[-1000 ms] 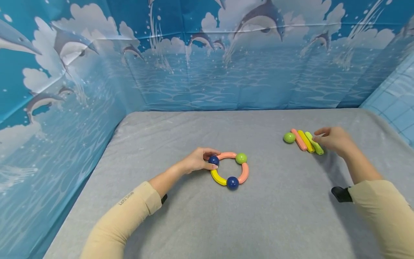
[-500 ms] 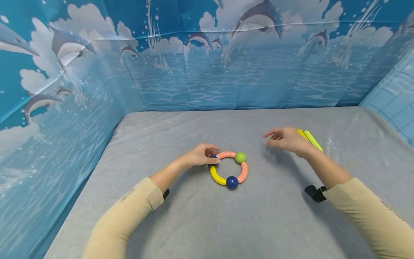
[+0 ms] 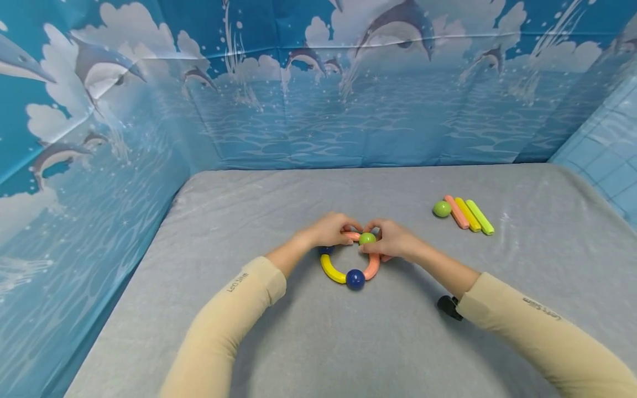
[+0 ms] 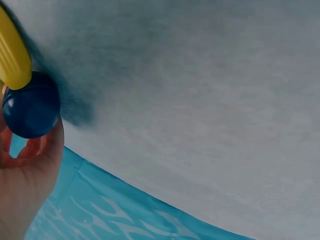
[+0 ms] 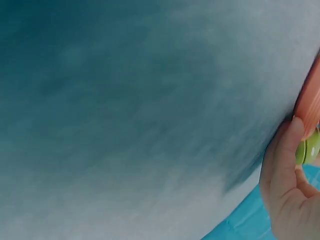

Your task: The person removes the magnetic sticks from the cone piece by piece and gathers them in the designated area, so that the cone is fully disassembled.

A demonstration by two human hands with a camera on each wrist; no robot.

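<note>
A ring of curved sticks and balls lies on the grey cloth. My left hand [image 3: 332, 229] pinches its top salmon-pink curved stick [image 3: 352, 236] between thumb and fingers. My right hand [image 3: 395, 240] pinches the green ball [image 3: 367, 238] beside that stick. From the ball another salmon-pink stick [image 3: 372, 267] runs down to a dark blue ball [image 3: 355, 279]. A yellow curved stick [image 3: 332, 270] continues to a second blue ball [image 4: 31, 106], partly hidden under my left hand in the head view. In the right wrist view, fingers touch a salmon-pink stick [image 5: 309, 102] next to the green ball.
At the right back lie a loose green ball [image 3: 442, 209], a salmon-pink stick [image 3: 457, 212], a yellow stick [image 3: 468, 214] and a lime-green stick [image 3: 480, 217]. Grey cloth [image 3: 278, 193] covers the table. A blue dolphin-print curtain [image 3: 318, 127] hangs behind and at the left.
My right hand has moved left from beside the loose sticks to the ring's green ball and grips it. My left hand has shifted right from the blue ball to the top salmon-pink stick.
</note>
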